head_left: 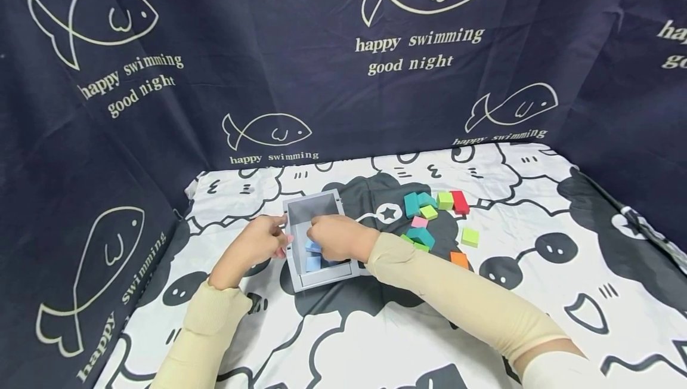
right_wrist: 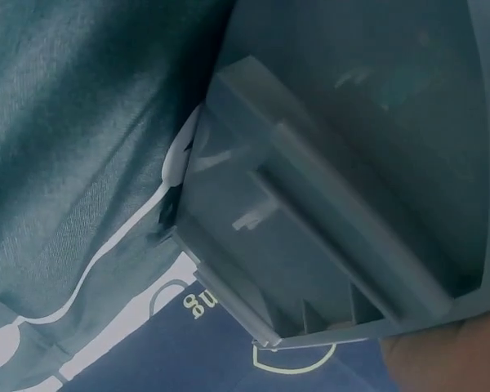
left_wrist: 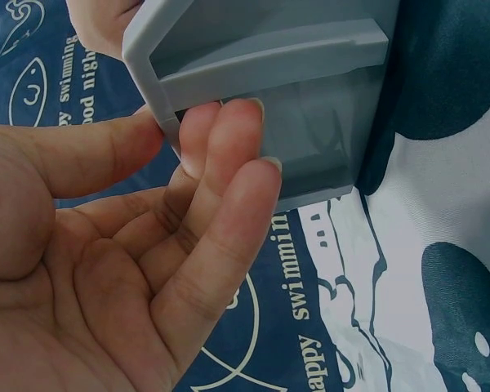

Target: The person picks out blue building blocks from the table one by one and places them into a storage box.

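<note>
A grey plastic box (head_left: 313, 205) lies open side up on the patterned cloth. At its left wall my left hand (head_left: 259, 240) pinches the edge; in the left wrist view the thumb is at the rim and the fingers lie against the ribbed outside. My right hand (head_left: 335, 238) reaches down into the box, fingers bent, right over several light blue blocks (head_left: 313, 264). One blue block (head_left: 313, 246) shows right beside its fingers; I cannot tell whether it is held. In the right wrist view the box's ribbed outer wall (right_wrist: 310, 204) fills much of the picture, hiding the fingertips.
Right of the box lie loose blocks: several teal ones (head_left: 411, 204), several light green ones (head_left: 470, 237), a pink one (head_left: 419, 222), a red one (head_left: 460, 202) and an orange one (head_left: 458, 259). A dark blue curtain (head_left: 333, 79) hangs behind the cloth.
</note>
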`<action>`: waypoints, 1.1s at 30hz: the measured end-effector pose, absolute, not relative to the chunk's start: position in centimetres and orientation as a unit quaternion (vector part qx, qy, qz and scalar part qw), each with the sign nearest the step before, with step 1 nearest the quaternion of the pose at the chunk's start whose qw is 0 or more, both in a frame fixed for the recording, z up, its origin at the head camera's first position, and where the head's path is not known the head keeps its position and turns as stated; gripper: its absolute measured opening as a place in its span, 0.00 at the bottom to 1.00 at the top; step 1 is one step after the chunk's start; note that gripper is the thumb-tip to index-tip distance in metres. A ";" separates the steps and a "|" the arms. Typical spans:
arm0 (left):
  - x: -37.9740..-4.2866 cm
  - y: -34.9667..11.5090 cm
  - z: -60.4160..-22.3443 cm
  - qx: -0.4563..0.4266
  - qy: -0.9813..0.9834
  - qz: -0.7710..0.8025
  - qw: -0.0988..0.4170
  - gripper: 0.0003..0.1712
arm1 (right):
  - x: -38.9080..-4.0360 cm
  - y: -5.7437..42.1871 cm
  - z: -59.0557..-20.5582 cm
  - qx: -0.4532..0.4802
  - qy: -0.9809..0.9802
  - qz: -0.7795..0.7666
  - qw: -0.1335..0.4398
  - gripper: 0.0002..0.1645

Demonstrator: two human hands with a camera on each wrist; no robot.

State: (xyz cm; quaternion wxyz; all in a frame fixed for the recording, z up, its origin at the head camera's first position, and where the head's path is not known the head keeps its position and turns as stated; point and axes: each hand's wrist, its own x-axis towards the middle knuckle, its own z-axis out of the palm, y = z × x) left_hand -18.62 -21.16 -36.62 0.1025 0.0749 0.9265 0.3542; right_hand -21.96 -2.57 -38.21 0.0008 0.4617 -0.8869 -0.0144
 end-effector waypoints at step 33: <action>-18.6 -21.1 -36.5 0.075 0.927 0.352 0.102 0.33 | -22.1 -2.8 -38.5 0.453 -0.891 -0.003 0.005 0.17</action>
